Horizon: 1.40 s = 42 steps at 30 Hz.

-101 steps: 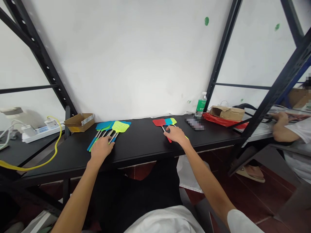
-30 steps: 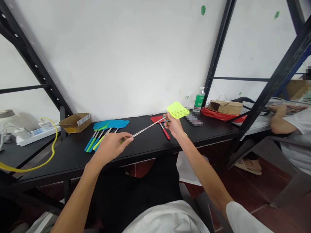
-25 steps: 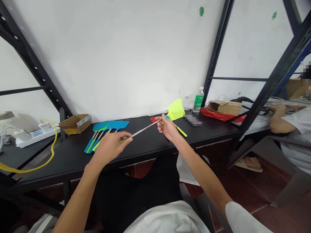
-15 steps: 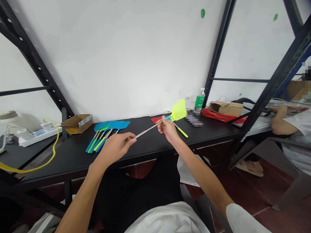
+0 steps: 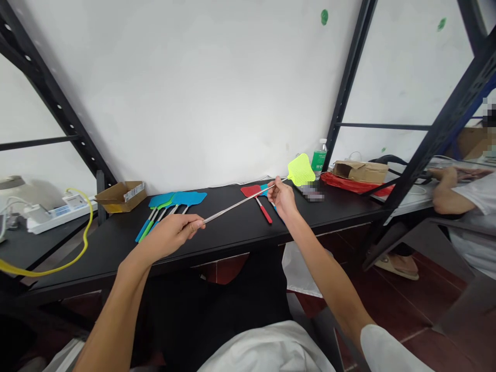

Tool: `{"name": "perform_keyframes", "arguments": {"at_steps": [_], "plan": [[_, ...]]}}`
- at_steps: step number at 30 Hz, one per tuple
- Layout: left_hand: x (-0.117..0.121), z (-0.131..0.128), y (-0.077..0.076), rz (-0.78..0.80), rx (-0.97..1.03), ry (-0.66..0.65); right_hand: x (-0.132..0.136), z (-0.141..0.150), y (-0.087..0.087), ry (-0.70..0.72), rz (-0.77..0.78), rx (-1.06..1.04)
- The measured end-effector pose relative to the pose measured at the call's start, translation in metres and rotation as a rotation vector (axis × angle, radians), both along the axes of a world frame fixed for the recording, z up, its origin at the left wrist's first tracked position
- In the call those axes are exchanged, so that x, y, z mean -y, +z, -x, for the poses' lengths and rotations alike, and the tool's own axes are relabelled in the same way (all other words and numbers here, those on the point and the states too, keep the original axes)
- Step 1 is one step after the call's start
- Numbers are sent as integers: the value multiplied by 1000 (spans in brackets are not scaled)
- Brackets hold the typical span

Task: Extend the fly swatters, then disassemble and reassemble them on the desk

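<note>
Between both hands I hold a yellow-green fly swatter (image 5: pixel 300 170) above the black table (image 5: pixel 217 232), its thin metal rod stretched long. My left hand (image 5: pixel 170 235) is closed on the handle end. My right hand (image 5: pixel 282 195) pinches the rod just below the mesh head. Under my right hand lie a red swatter (image 5: pixel 256 194) and a blue one, partly hidden. A bunch of blue and green swatters (image 5: pixel 170 204) lies at the left, beyond my left hand.
A small cardboard box (image 5: pixel 120 195) and a power strip (image 5: pixel 58 212) with a yellow cable (image 5: pixel 83 235) sit at the left. A water bottle (image 5: pixel 319 160), a flat cardboard box (image 5: pixel 360 169) and red material are at the right. Another person's arm (image 5: pixel 449 199) rests at the far right.
I picked a yellow-green swatter off the left bunch and took its rod in both hands. Over the last second my hands have moved apart and the rod has grown longer.
</note>
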<state>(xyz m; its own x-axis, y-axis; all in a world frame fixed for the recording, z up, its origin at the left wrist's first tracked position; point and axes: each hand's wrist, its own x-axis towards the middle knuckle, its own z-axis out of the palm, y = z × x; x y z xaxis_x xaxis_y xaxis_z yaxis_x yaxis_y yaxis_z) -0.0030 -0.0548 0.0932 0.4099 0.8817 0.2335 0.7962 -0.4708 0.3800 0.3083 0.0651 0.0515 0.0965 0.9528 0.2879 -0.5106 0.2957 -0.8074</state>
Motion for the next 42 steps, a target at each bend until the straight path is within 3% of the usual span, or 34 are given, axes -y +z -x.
{"name": "perform_keyframes", "arguments": {"at_steps": [7,20,30,36,42], "plan": [[1,8,4,1,-37,51,2,-1,-1,-8,24,-14],[-4,-7,-6,-292,-135,219,11,9,1,28,5,-9],[-5,1,-9,-328,-168,172,11,18,-5,49,3,1],[-3,-5,-9,-293,-157,200,12,16,-4,52,5,1],[-3,-8,-11,-384,-178,240,14,16,-2,42,14,16]]}}
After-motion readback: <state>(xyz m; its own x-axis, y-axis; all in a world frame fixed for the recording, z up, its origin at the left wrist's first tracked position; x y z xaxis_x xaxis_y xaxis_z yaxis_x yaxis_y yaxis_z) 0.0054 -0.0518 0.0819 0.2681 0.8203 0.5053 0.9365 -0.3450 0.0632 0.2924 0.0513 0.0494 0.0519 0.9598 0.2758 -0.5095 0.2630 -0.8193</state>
